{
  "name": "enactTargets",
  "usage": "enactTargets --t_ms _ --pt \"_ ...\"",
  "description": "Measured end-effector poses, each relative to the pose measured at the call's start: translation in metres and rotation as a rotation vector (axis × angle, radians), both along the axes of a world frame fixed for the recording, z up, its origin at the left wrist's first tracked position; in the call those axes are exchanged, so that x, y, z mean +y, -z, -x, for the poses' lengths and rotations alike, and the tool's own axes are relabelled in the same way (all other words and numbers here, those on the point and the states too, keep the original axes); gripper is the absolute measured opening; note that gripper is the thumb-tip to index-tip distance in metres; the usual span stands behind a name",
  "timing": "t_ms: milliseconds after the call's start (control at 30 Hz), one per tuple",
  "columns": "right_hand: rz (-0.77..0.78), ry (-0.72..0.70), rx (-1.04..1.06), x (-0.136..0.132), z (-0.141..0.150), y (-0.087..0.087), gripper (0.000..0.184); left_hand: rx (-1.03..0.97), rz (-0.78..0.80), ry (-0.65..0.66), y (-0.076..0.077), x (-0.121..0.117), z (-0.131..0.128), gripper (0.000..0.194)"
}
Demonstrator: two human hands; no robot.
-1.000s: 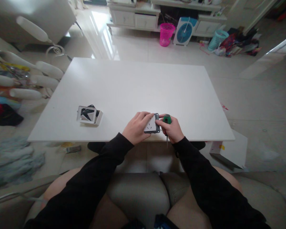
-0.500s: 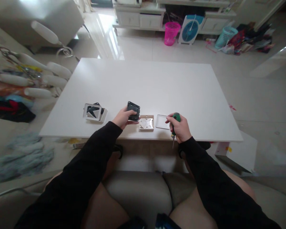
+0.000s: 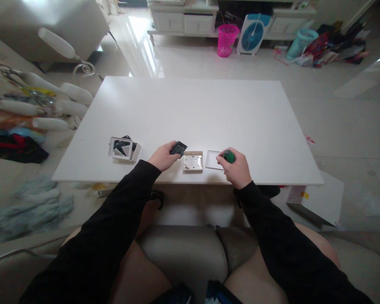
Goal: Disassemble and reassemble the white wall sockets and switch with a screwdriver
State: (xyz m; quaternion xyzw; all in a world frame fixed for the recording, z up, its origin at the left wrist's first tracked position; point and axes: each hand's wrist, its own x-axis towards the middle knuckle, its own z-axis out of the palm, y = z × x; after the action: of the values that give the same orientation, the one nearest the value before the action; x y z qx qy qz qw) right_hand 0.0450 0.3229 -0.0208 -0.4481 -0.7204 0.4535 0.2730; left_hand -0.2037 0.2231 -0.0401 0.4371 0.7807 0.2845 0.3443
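My left hand (image 3: 164,156) is closed on a black plastic switch module (image 3: 178,148), tilted above the table just left of a small white box. That open-topped wall box (image 3: 193,162) lies near the table's front edge, its inside facing up. In my right hand (image 3: 238,167) is a screwdriver with a green handle (image 3: 229,156); the fingers wrap round it and its shaft is hidden from view. Partly behind the right fingers lies a thin white frame (image 3: 213,160), flat on the table beside the box.
On the table's left side, a white frame (image 3: 121,148) leans over another white box (image 3: 136,153) with black parts. The white table (image 3: 193,109) has its front edge close to my knees. A lamp with white shades (image 3: 55,42) stands at the left.
The black module in my left hand has tipped from facing up to a slanted, edge-on view. My right hand has turned the screwdriver, so its shaft no longer shows.
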Motion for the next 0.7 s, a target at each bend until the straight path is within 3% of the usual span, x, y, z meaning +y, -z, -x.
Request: enactTargets --t_ms 167,333,500,700 --pt "-0.136 -0.028 -0.095 -0.004 0.001 0.0 0.017 0.372 0.166 0.187 0.005 -0.007 0.015 0.024" --pt "-0.181 -0.039 -0.131 -0.005 0.002 0.003 0.016 0.529 0.282 0.209 0.006 -0.011 0.021 0.023" --pt "-0.204 -0.04 -0.15 -0.004 0.002 0.004 0.017 0.408 0.311 0.19 0.004 -0.009 0.019 0.015" --pt "-0.225 -0.038 -0.164 -0.004 0.001 0.005 0.017 0.293 0.364 0.134 0.012 -0.012 0.017 0.022"
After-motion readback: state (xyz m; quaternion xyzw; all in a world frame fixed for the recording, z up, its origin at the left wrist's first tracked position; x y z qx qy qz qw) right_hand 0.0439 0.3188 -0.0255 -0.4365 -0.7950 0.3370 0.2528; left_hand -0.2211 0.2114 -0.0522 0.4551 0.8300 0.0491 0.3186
